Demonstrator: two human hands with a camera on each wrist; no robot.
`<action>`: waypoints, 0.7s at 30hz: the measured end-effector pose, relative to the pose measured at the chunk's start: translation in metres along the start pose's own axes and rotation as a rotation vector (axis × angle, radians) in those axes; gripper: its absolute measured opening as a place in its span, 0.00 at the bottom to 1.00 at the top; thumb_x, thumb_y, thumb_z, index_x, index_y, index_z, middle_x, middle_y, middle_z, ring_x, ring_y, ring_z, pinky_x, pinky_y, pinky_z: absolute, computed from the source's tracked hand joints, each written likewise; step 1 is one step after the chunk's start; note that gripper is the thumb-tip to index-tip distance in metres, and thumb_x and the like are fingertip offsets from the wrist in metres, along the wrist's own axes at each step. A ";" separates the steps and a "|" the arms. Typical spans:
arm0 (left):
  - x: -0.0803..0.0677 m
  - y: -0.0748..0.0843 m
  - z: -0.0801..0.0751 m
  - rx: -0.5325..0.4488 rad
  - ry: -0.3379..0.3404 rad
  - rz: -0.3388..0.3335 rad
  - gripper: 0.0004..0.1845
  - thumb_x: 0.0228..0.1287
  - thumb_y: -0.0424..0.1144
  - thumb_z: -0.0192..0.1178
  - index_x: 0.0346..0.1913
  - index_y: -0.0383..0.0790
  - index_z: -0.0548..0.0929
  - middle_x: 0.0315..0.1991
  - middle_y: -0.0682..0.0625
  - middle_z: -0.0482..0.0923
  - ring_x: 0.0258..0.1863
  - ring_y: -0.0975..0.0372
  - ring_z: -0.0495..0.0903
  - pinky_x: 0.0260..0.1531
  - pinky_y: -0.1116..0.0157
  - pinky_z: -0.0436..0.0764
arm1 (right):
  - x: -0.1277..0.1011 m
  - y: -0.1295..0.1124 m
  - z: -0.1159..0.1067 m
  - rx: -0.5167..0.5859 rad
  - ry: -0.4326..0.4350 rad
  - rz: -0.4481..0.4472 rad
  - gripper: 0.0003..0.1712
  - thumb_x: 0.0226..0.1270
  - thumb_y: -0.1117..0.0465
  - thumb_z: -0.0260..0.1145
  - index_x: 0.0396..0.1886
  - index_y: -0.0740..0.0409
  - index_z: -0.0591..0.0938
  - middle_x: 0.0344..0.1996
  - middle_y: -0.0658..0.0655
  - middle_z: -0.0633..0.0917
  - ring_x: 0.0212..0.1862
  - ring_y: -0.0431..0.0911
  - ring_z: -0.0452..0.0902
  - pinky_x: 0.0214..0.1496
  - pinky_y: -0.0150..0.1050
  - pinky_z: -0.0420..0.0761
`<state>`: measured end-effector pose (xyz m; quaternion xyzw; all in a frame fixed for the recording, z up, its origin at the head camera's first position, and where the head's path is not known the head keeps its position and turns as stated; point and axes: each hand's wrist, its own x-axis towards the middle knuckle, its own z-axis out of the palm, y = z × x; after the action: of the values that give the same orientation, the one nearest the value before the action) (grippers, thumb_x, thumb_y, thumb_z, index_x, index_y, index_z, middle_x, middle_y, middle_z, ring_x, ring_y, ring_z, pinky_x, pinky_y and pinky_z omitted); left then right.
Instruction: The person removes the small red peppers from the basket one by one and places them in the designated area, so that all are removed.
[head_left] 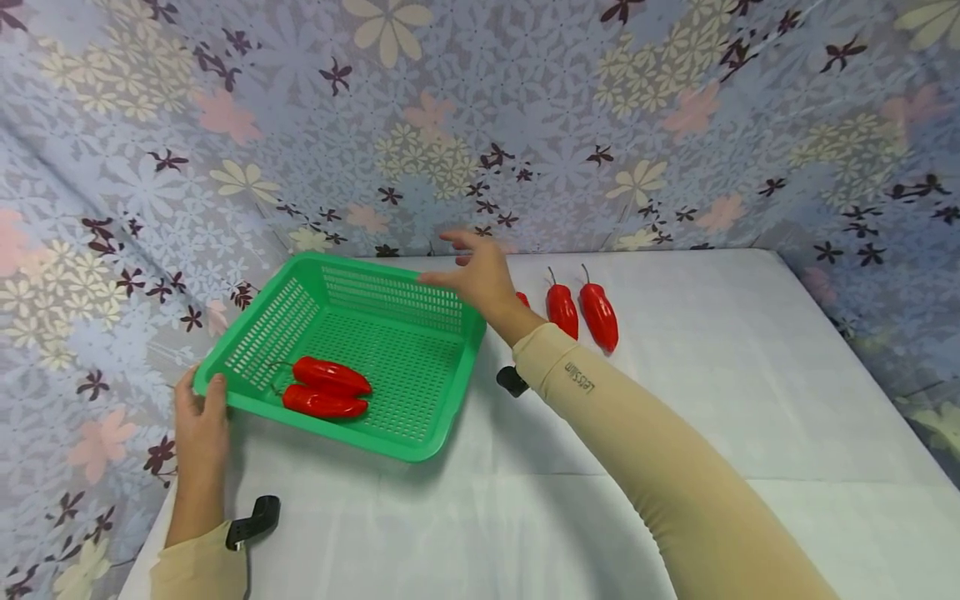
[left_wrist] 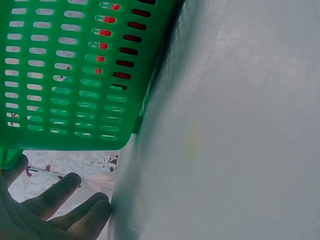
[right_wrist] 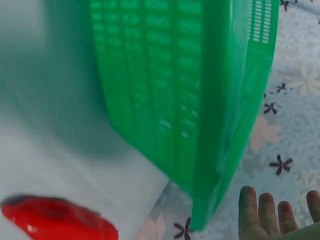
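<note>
the green basket (head_left: 390, 367) sits left of centre in the head view with two red peppers (head_left: 326, 387) lying in its near left part; the left hand (head_left: 198, 425) holds its near left corner, thumb on the rim, while the right hand (head_left: 480, 279) hovers spread and empty over the far right corner. that hand would best curl firmly on the rim and keep the basket level so the peppers don't roll. three more peppers (head_left: 581, 312) lie on the white table (head_left: 712, 400) just right of it, one half hidden, close enough to get nudged

two peppers (head_left: 326, 388) in basket (head_left: 442, 333), three more peppers (head_left: 581, 312) on table (head_left: 750, 400) to its right
</note>
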<state>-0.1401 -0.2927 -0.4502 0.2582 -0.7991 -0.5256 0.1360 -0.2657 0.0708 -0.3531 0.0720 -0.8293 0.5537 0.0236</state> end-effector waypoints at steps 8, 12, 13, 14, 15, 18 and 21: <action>0.001 0.000 0.000 -0.023 0.008 -0.004 0.33 0.77 0.62 0.43 0.79 0.56 0.55 0.71 0.41 0.63 0.71 0.51 0.57 0.71 0.45 0.50 | 0.005 -0.011 0.027 0.034 -0.056 -0.010 0.42 0.52 0.53 0.83 0.68 0.45 0.77 0.64 0.55 0.76 0.63 0.53 0.75 0.51 0.44 0.81; 0.003 0.000 0.001 -0.040 0.008 0.012 0.32 0.77 0.61 0.44 0.78 0.57 0.56 0.70 0.41 0.65 0.67 0.52 0.60 0.70 0.47 0.53 | 0.006 -0.020 0.034 0.037 -0.083 -0.011 0.42 0.52 0.52 0.83 0.69 0.45 0.77 0.65 0.55 0.75 0.64 0.53 0.74 0.52 0.45 0.80; 0.004 0.000 0.001 -0.043 0.008 0.019 0.32 0.78 0.60 0.44 0.78 0.56 0.56 0.69 0.41 0.65 0.67 0.52 0.60 0.69 0.47 0.53 | 0.007 -0.022 0.035 0.034 -0.086 -0.012 0.42 0.53 0.52 0.82 0.69 0.45 0.77 0.65 0.55 0.75 0.64 0.52 0.74 0.52 0.45 0.80; 0.004 -0.001 0.001 -0.045 0.006 0.025 0.32 0.78 0.60 0.44 0.79 0.55 0.56 0.69 0.41 0.65 0.67 0.53 0.60 0.69 0.48 0.53 | 0.007 -0.023 0.037 0.032 -0.089 -0.012 0.42 0.53 0.51 0.82 0.69 0.45 0.76 0.65 0.55 0.75 0.64 0.52 0.74 0.52 0.45 0.80; 0.005 -0.001 0.000 -0.043 0.007 0.027 0.32 0.78 0.60 0.44 0.79 0.55 0.56 0.70 0.41 0.65 0.67 0.53 0.60 0.70 0.48 0.53 | 0.008 -0.024 0.038 0.033 -0.091 -0.016 0.42 0.53 0.51 0.82 0.69 0.45 0.76 0.65 0.55 0.75 0.63 0.52 0.74 0.52 0.45 0.80; 0.006 -0.002 0.000 -0.036 0.010 0.039 0.33 0.77 0.60 0.44 0.79 0.54 0.56 0.70 0.40 0.66 0.67 0.52 0.61 0.69 0.48 0.54 | 0.009 -0.025 0.045 0.044 -0.101 -0.015 0.42 0.53 0.51 0.82 0.69 0.46 0.76 0.65 0.55 0.75 0.63 0.53 0.75 0.51 0.44 0.80; 0.007 -0.003 0.000 -0.041 0.009 0.049 0.33 0.78 0.60 0.44 0.78 0.53 0.57 0.69 0.41 0.66 0.66 0.54 0.62 0.68 0.50 0.55 | 0.009 -0.026 0.053 0.064 -0.117 0.001 0.42 0.53 0.51 0.82 0.69 0.46 0.77 0.65 0.55 0.75 0.62 0.53 0.75 0.51 0.44 0.80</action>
<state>-0.1451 -0.2977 -0.4537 0.2383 -0.7937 -0.5371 0.1576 -0.2687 0.0114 -0.3491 0.1048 -0.8111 0.5747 -0.0275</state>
